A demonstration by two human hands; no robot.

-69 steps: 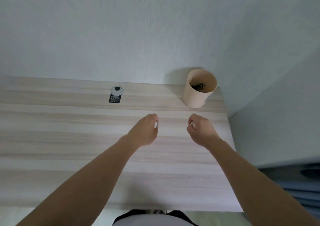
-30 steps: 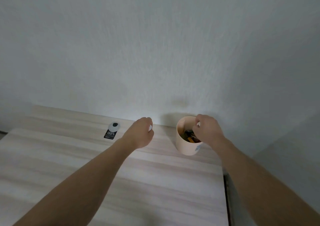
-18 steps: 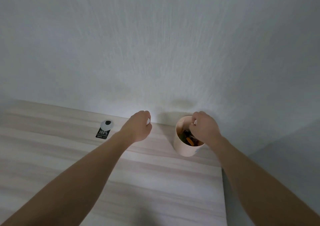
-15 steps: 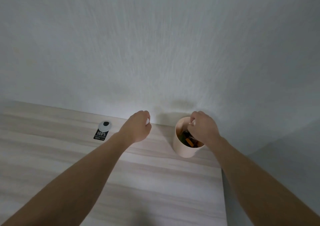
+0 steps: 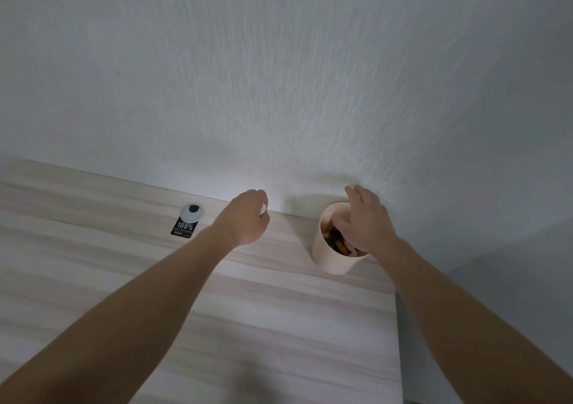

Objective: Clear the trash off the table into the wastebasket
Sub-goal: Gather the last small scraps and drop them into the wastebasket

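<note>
1. Where the pale wood-grain table (image 5: 248,326) meets the textured white wall (image 5: 279,78), a small beige wastebasket (image 5: 333,262) stands near the table's back right corner, holding dark and orange scraps (image 5: 339,242).
2. The right hand (image 5: 367,222) hovers over its mouth, fingers spread, holding nothing.
3. The left hand (image 5: 243,222), apart to the left, is curled round a small white scrap (image 5: 263,209).
4. A round cable grommet (image 5: 192,212) and a black "100%" sticker (image 5: 183,228) sit farther left.
</note>
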